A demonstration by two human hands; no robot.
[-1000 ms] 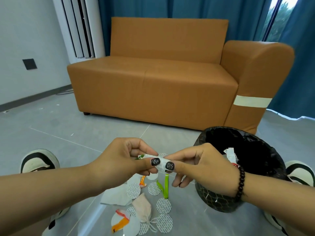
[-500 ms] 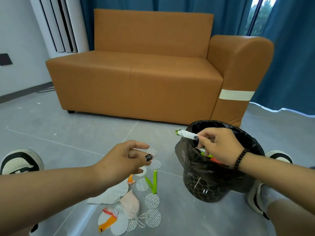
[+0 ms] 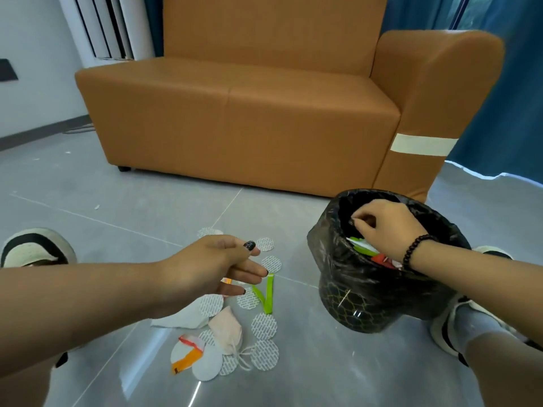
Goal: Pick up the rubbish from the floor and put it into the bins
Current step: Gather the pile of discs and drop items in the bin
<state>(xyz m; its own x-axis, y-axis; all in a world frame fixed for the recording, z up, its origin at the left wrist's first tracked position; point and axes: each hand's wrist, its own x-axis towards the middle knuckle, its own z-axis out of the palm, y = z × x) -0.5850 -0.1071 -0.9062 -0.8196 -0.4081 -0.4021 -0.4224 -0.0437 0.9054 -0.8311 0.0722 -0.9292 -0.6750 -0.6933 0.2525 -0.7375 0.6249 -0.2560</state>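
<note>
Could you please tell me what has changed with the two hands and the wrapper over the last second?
The right hand carried the white wrapper away from the left hand and now reaches into the black-lined bin; the wrapper no longer shows in its fingers, so it seems dropped in. The left hand let go and now hangs open over the floor litter. The litter pile and bin stayed put.
</note>
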